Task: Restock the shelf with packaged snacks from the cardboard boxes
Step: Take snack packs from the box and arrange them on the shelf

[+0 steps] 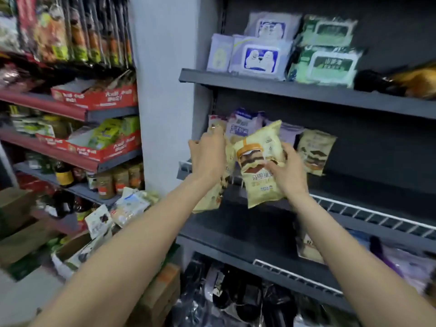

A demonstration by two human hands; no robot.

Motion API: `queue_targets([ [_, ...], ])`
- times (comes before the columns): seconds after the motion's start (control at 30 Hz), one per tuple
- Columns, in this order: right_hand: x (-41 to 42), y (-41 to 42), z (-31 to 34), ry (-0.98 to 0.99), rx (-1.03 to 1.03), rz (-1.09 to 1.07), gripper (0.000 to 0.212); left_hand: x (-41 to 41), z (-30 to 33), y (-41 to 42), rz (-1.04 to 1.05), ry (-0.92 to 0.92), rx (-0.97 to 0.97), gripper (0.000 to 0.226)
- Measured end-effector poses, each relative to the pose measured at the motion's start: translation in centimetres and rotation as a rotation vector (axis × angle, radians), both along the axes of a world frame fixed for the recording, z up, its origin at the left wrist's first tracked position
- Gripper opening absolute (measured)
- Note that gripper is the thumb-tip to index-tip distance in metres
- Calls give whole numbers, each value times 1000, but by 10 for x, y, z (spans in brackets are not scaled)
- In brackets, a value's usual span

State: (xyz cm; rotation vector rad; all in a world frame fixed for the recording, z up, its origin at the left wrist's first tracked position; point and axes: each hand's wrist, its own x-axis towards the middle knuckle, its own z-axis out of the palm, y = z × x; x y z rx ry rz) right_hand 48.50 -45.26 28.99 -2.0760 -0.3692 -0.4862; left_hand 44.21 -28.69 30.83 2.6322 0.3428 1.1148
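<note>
The right hand gripped a yellow snack bag before the dark shelf; the left hand gripped another bag

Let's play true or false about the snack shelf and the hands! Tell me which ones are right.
1. The right hand holds a yellow snack bag. True.
2. The left hand is down in a cardboard box. False: it is up at the bags on the middle shelf.
3. The top shelf has packs with a white bear picture. True.
4. The middle shelf is packed full. False: its right part is bare.
</note>
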Motion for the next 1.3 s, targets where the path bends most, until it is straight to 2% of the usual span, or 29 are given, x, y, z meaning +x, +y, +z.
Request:
queue_targets([
  [0.13, 54, -56, 35, -202, -374, -123, 53, 53, 31, -49, -93, -111, -5, 11],
  [0.27, 97, -102, 63, -339, -797, -261, 52, 98, 43, -88, -203, -151, -166, 11],
  [0.33, 116, -115, 72, -336, -1032, -334, 47, 114, 45, -104, -186, -139, -221, 4],
  [0.4, 132, -121, 76, -278, -1235, -328, 41, 128, 45, -118, -147, -91, -240, 12],
  [0.47, 145, -124, 75, -224, -1446, -280, 46, 140, 43, -128, -139, -49, -268, 18],
  [0.53, 156, -127, 72, -258, -1618, -248, 47, 151, 42, -134, -155, -39, -310, 20],
  [0.63, 168, -127, 65, -291, -1775, -190, 47, 167, 41, -134, -203, -28, -396, 23],
  [0.8, 195, -116, 40, -327, -1807, -150, 46, 189, 42, -124, -261, 34, -558, 31],
  [0.87, 208, -116, 21, -360, -1716, -118, 46, 192, 45, -123, -262, 51, -604, 32],
  [0.9, 215, -116, 11, -343, -1593, -100, 49, 195, 45, -122, -266, 47, -646, 29],
  [0.97, 219, -116, -5, -230, -1247, -8, 52, 199, 45, -120, -287, 27, -765, 20],
  [1.03, 216, -117, -14, -108, -931, 81, 49, 203, 43, -118, -301, 0, -847, 21],
  [1.17, 218, -118, -23, -88, -405, 164, 41, 208, 38, -117, -336, -11, -888, 22],
  [1.23, 212, -114, -11, 51, 58, 145, 26, 211, 37, -117, -348, -25, -930, 25],
  [1.27, 207, -113, -4, 140, 227, 169, 21, 212, 37, -118, -353, -36, -962, 28],
  [1.3, 206, -112, 2, 241, 330, 200, 24, 213, 37, -118, -370, -47, -997, 31],
])
